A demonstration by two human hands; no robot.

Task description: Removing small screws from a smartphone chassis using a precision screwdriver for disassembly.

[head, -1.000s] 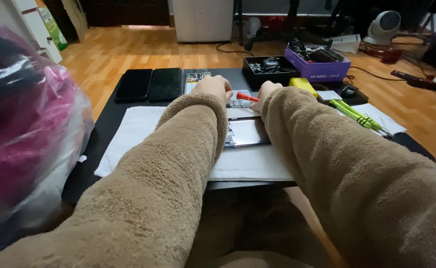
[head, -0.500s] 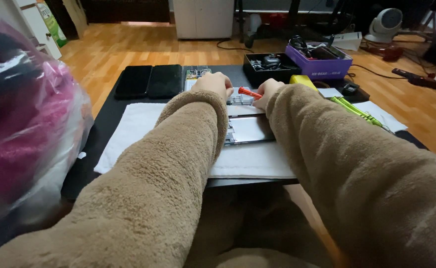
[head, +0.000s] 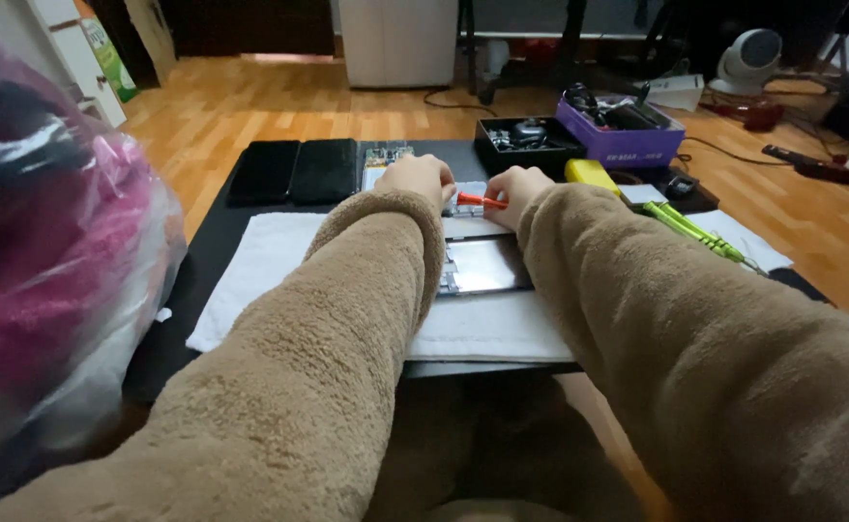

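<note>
My left hand (head: 417,178) rests on the far end of an opened phone frame (head: 483,265) that lies on a white cloth (head: 270,261). My right hand (head: 513,188) grips a small red-handled tool (head: 481,201) whose tip points left toward my left hand. Both arms wear fuzzy tan sleeves that hide part of the device. What the fingers of my left hand press on is hidden.
Two dark phones (head: 294,170) lie at the back left of the black table (head: 212,242). A black parts tray (head: 526,141), a purple box (head: 623,130), a yellow item (head: 591,174) and green tools (head: 695,232) sit at the right. A plastic bag with pink contents (head: 47,261) bulges at the left.
Both hands stay at the device's far end; the red tool has shifted slightly left toward my left hand. The view has barely moved.
</note>
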